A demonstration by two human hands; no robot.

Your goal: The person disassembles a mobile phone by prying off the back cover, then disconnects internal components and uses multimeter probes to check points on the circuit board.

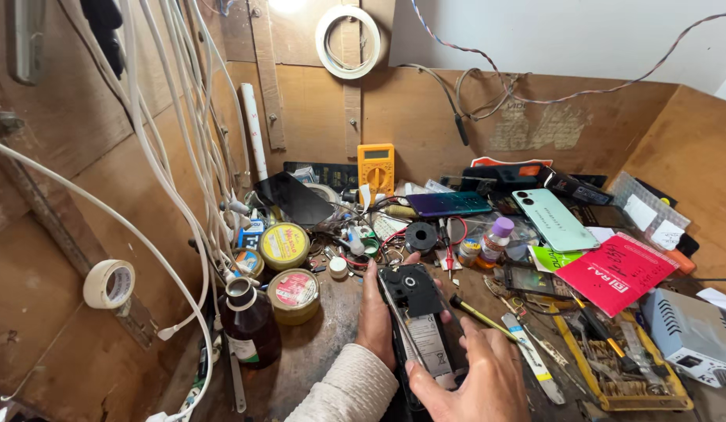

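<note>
An opened black phone (pixel 416 312) with its back cover off lies face down, its dark inner frame and silver battery showing. My left hand (pixel 376 312) grips its left side, thumb at the top edge. My right hand (pixel 472 375) rests on its lower right part, fingertips on the battery area. A cream knitted sleeve (pixel 339 391) covers my left forearm. Just right of the phone lies a screwdriver with a black and yellow handle (pixel 480 314).
The wooden bench is crowded: a brown bottle (pixel 249 324), two round tins (pixel 288 266), a yellow multimeter (pixel 376 166), a mint green phone (pixel 554 219), a red packet (pixel 617 272), a yellow tray of tools (pixel 624 367), a grey box (pixel 691 332). White cables (pixel 183 195) hang at left.
</note>
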